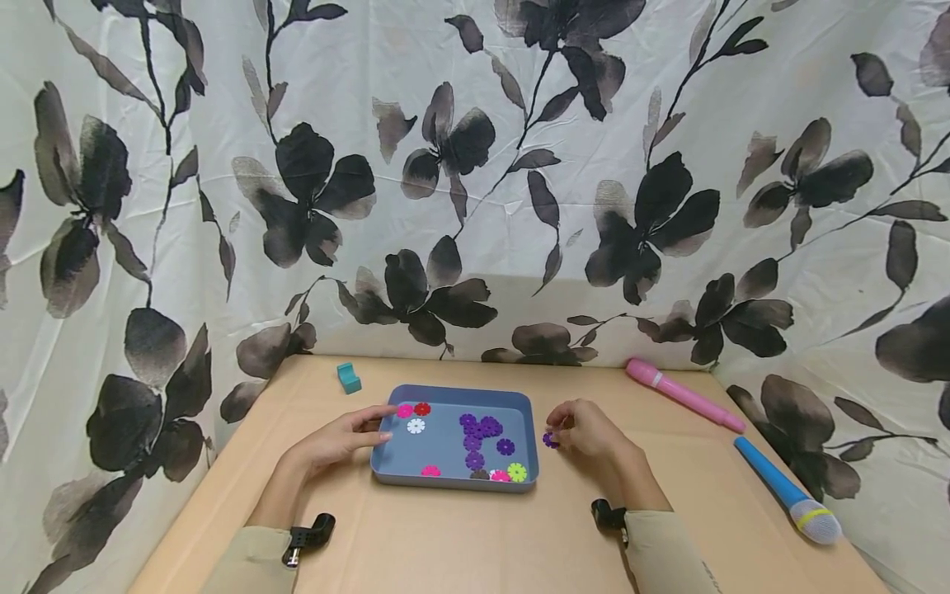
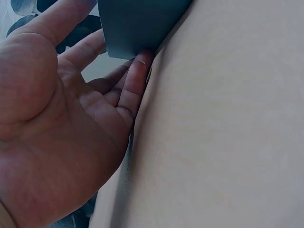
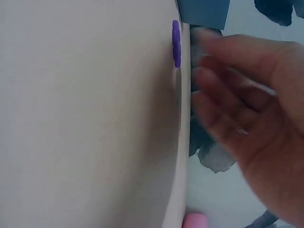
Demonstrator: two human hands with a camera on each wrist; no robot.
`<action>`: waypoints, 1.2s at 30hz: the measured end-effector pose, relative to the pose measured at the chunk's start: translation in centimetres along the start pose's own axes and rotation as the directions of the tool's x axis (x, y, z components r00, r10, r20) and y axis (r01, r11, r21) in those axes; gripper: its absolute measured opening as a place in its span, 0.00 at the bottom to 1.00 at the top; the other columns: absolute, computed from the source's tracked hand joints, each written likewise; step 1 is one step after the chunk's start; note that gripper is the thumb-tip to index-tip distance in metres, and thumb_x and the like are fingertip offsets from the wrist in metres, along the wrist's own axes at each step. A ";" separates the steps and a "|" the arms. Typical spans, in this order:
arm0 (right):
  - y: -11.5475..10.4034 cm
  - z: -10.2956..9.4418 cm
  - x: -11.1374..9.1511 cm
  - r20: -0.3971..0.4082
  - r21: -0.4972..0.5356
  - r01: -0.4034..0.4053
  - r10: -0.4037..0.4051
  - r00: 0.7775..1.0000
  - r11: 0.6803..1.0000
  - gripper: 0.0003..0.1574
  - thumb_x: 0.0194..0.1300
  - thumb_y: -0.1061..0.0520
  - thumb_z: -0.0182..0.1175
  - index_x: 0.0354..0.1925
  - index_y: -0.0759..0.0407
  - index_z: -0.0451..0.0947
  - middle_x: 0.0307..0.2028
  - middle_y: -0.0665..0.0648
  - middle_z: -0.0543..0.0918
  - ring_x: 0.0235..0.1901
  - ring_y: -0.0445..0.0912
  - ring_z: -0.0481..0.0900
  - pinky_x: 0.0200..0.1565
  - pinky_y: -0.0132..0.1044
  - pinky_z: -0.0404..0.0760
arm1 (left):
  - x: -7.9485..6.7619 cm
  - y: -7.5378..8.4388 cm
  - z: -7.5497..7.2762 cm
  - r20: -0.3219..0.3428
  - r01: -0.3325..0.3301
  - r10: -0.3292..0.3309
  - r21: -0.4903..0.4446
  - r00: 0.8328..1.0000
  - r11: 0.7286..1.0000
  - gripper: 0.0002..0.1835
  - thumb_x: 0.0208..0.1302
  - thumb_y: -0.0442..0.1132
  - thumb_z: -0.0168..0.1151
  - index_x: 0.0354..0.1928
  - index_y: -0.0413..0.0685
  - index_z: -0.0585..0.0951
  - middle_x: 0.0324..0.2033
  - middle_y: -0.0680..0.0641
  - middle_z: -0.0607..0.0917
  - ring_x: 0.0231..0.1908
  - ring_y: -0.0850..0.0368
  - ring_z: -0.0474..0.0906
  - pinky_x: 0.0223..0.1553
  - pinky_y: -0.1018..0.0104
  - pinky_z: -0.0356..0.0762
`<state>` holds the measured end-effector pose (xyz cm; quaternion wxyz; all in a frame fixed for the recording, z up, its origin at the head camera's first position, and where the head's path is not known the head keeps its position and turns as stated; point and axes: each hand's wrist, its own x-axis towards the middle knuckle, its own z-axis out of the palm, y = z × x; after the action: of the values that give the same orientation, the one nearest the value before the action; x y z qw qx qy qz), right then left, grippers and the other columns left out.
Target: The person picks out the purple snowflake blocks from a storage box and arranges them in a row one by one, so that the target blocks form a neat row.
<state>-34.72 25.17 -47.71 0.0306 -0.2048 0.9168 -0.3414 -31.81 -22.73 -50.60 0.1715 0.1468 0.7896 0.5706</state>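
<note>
My left hand [image 1: 341,436] touches the left side of the blue-grey tray [image 1: 454,487], thumb and forefinger at its rim. In the left wrist view the other fingers [image 2: 132,85] lie low by the tray's corner. Just right of the tray, my right hand [image 1: 590,431] is over a purple snowflake disc [image 1: 550,440]. In the right wrist view that disc [image 3: 176,44] lies on the table, with a gap between it and the bent, blurred fingers. Inside the tray, several purple discs [image 1: 472,443] form a joined cluster, and a single purple disc [image 1: 505,446] lies beside it.
Also in the tray are a white disc [image 1: 416,426], a red disc [image 1: 422,408], a lime disc [image 1: 517,472] and several pink ones. A teal block [image 1: 349,378] stands back left. Pink [image 1: 683,394] and blue [image 1: 787,488] toy microphones lie right. A floral curtain [image 1: 475,206] hangs behind.
</note>
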 end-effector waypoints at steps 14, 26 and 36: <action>-4.8 -0.3 0.7 -0.199 0.142 0.227 -0.197 0.960 0.964 0.18 0.66 0.60 0.72 0.53 0.59 0.84 0.51 0.59 0.86 0.50 0.60 0.85 0.55 0.52 0.86 | 0.1 0.1 0.1 -0.015 0.006 -0.006 0.001 1.000 1.000 0.34 0.73 0.48 0.66 0.78 0.51 0.68 0.82 0.39 0.55 0.82 0.37 0.47 0.80 0.38 0.46; -7.4 1.2 2.4 0.121 -0.028 0.264 -0.259 0.958 0.964 0.17 0.62 0.61 0.75 0.49 0.60 0.87 0.45 0.58 0.89 0.45 0.52 0.84 0.51 0.45 0.85 | 0.1 0.1 0.2 -0.029 0.011 -0.011 0.019 1.000 1.000 0.33 0.74 0.50 0.64 0.77 0.53 0.69 0.81 0.40 0.58 0.82 0.39 0.48 0.81 0.39 0.46; -8.1 2.5 2.6 0.284 -0.057 0.202 -0.179 0.942 0.978 0.14 0.59 0.67 0.75 0.45 0.64 0.87 0.40 0.60 0.89 0.37 0.44 0.81 0.40 0.33 0.83 | 0.0 -0.1 0.2 -0.030 0.005 -0.005 0.019 1.000 1.000 0.35 0.73 0.54 0.64 0.77 0.53 0.69 0.81 0.40 0.59 0.81 0.38 0.50 0.80 0.37 0.46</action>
<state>-33.70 17.11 -44.19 0.1165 -0.3394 0.8931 -0.2713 -31.77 -22.57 -50.71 0.1595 0.1378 0.7978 0.5648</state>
